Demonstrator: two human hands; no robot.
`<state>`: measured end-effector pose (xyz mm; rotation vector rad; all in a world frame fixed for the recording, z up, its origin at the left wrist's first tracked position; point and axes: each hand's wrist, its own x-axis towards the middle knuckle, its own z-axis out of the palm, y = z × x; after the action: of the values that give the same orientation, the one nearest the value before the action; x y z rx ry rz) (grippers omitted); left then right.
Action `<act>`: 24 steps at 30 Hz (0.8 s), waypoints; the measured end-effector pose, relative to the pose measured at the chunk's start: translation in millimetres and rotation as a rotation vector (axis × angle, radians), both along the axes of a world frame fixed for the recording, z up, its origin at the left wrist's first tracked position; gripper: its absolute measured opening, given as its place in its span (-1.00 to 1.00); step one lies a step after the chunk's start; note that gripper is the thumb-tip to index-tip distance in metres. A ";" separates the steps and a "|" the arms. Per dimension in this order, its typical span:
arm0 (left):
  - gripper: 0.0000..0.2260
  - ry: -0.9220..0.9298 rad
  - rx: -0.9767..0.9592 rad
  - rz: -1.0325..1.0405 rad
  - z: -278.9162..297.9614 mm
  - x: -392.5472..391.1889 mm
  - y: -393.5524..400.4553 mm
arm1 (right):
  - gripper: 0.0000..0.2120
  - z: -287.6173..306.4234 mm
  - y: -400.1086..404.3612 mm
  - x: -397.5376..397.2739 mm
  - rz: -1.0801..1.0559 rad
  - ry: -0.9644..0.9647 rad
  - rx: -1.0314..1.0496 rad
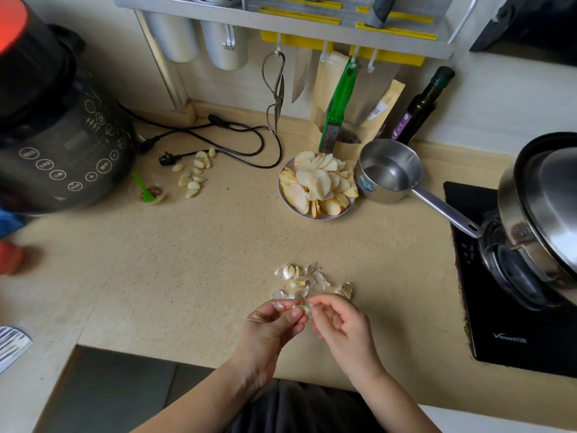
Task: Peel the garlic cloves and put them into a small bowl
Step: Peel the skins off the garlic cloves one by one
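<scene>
Kitchen countertop [203, 260], speckled beige, hob at its right edge, blender base at the left. Both hands work near the front edge: left hand [274, 323] and right hand [340, 323] each pinch the same garlic clove [303, 307] between fingertips, held just above the counter. Loose skins [307, 281] lie right behind them. Peeled cloves [194, 173] sit in a pile toward the back left, beside a small clear cup [149, 192] with a green spoon. Plate of sliced fruit [317, 189] and a steel saucepan [388, 170] are behind centre. Step looks like mid-peel; next the skin must come free, then the clove goes to a bowl, though I can't tell which dish that is.
</scene>
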<state>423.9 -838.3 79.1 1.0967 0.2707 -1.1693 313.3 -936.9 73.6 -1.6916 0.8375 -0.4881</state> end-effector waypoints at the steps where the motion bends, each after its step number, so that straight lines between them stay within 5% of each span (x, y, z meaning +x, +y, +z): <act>1: -0.84 -0.036 0.009 -0.010 -0.7 -0.3 -0.1 | -0.93 -0.1 -0.6 -0.5 0.031 0.011 -0.050; 7: -0.86 -0.246 0.056 -0.063 -2.1 -1.4 -1.2 | -0.93 3.5 -6.8 1.8 0.156 0.137 -0.348; 16: -0.84 -0.211 0.021 -0.079 -5.1 -0.6 0.1 | -0.75 5.4 -6.0 2.3 0.052 0.114 0.173; 24: -0.89 -0.237 0.019 -0.084 -7.7 0.5 -1.0 | -0.77 8.2 -5.9 5.2 0.052 0.133 0.207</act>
<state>424.3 -839.4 71.4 1.2608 0.0521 -1.0994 318.5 -942.8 81.8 -1.5620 0.9054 -0.2461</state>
